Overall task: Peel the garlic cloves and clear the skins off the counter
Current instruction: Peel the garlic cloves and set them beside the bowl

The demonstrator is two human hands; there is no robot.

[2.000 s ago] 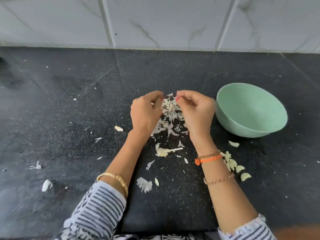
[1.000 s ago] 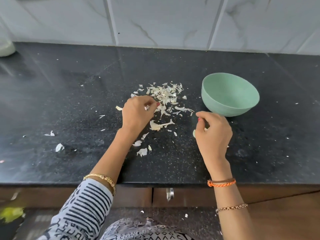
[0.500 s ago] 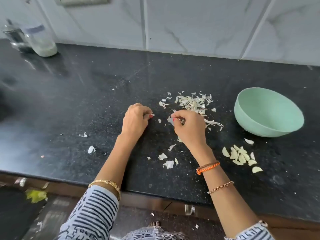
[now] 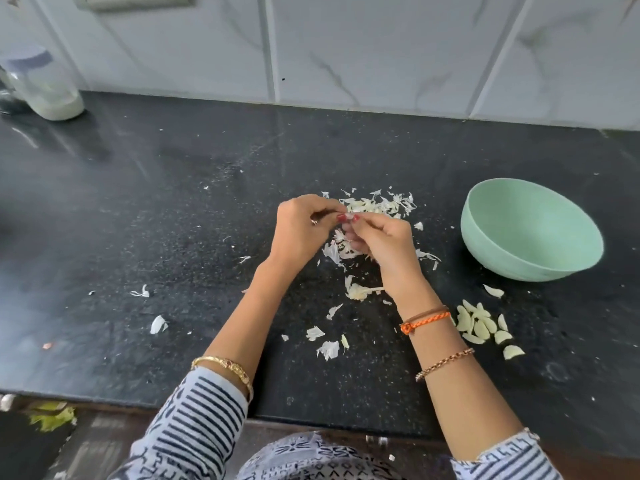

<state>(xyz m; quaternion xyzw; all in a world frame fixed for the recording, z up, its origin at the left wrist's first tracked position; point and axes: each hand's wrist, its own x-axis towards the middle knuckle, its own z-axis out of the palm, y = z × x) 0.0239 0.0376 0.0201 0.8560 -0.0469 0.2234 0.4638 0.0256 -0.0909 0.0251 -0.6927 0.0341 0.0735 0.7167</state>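
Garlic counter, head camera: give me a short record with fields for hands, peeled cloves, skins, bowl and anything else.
left hand: fingers curled, pinching a small garlic piece together with the other hand
right hand: pinching the same piece, above the skins
peeled cloves: loose cluster on the counter, near side of the bowl, right of the right wrist
skins: main pile beyond the hands, scraps scattered toward the counter edge
bowl: pale green, on the right, nothing visible inside
jar: far left, by the wall
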